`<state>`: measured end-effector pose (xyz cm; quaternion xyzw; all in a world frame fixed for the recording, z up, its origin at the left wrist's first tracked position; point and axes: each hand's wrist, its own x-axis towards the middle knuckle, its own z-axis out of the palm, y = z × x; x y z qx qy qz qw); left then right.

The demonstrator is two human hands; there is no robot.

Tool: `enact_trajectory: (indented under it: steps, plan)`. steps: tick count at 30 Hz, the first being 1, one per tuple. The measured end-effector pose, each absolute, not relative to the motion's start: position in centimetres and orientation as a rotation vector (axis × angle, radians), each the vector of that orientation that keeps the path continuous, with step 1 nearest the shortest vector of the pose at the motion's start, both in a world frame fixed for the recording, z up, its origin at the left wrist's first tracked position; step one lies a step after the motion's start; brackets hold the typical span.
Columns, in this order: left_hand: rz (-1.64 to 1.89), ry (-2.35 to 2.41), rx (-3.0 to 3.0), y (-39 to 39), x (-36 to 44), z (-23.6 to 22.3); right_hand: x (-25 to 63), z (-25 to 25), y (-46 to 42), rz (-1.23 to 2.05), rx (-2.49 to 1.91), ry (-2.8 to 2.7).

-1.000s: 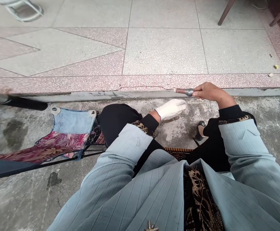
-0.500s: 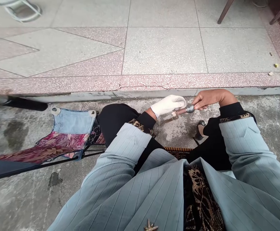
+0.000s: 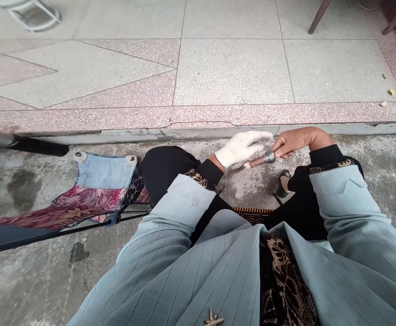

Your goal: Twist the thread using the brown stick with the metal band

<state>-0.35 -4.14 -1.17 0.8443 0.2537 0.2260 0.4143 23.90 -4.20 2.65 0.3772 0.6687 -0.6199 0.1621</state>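
My left hand (image 3: 240,147) wears a white glove. Its fingers stretch toward my right hand, with the thumb apart from them and nothing visible between. My bare right hand (image 3: 295,140) is closed around one end of a short brown stick-like handle (image 3: 257,161). Silver wire is wound round the handle beside my fingers, and its pale far end slants down and left, just below the gloved thumb. A brownish streak (image 3: 237,170) shows past that end; whether it is a mark on the ground or a separate thing, I cannot tell.
A raised tiled step (image 3: 232,72) runs across the front. At left are a folding chair (image 3: 104,171) with denim and floral cloth, and a black bar (image 3: 38,146). A brown furniture leg (image 3: 319,17) stands far right. A dark shoe (image 3: 282,184) is below my right hand.
My right hand has come down from the step's edge, and the handle has swung from level to slanting down-left. My left fingers, curled earlier, have now straightened and spread.
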Motion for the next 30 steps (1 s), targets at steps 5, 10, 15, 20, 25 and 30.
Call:
enact_trajectory:
  steps: [5, 10, 15, 20, 25, 30]
  plan:
    - [0.549, 0.728, 1.788, -3.8, 0.1, -1.4, 24.3, 4.9, -5.1, -1.878, 1.323, 2.146]
    - [0.440, 0.711, 1.656, -4.1, 0.2, -2.5, 24.7, 4.3, -5.0, -1.925, 1.961, 2.343]
    - [0.270, 0.726, 1.969, -4.1, 0.2, -2.1, 24.1, 3.1, -4.1, -1.387, 2.294, 2.178]
    - [0.140, 0.683, 2.197, -3.9, 0.1, -2.3, 23.1, 2.6, -3.7, -0.932, 2.045, 1.961]
    - [0.125, 0.661, 2.227, -3.8, -0.1, -2.7, 22.8, 1.1, -3.9, -1.158, 1.543, 1.881]
    - [0.243, 0.733, 2.099, -3.3, -0.4, -2.1, 22.9, 2.1, -4.5, -1.660, 1.197, 1.892]
